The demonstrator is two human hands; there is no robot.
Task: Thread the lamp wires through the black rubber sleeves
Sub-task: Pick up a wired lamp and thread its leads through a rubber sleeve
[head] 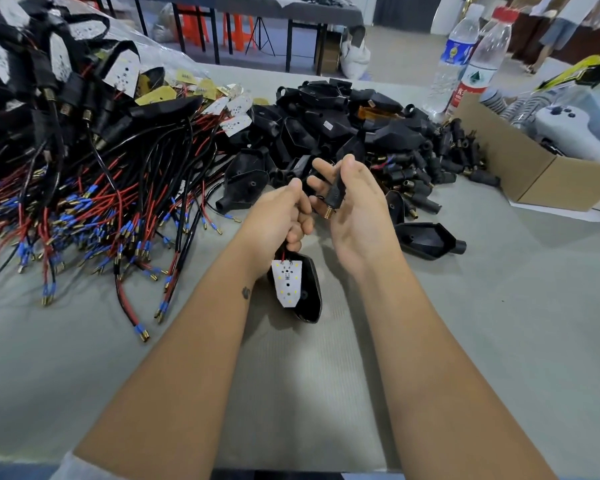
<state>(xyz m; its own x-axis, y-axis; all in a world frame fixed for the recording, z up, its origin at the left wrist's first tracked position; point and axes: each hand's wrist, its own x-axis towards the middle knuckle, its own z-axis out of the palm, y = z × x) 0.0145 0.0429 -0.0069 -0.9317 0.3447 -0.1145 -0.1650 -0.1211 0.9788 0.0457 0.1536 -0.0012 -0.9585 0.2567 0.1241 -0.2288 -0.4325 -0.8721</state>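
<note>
Head view. Both forearms reach in from the near edge of the table (499, 341), bare, meeting over its middle. Left hand (278, 216) is curled, knuckles up, fingers clenched round the wires of a lamp (297, 289); short red and black leads run down from under the fist to a white board (287, 284) dotted with small lights, which sits against a black housing. The lamp hangs just below the fist, its lower end at or near the table cloth; contact cannot be told. Right hand (354, 209) is turned palm inward, thumb and fingers pinching a black rubber sleeve (336, 188) with a brass threaded end (329, 212) pointing down toward the left hand. Sleeve and left fist are just beside each other; whether a wire already enters the sleeve cannot be told.

Containers: an open cardboard box (534, 174) at the right edge holds a white moulded object and grey ribbed parts. Two clear water bottles (471, 60) stand behind it near the far right corner.

Surface: grey cloth. The left side carries a heap of finished lamps and red and black wires (94, 188) with blue-sleeved brass tips. Past the hands lies a pile of black housings (326, 129), with loose sleeves toward the box; one housing (426, 239) lies apart, near the right wrist.

Room: tables, orange stools, a tripod beyond.
</note>
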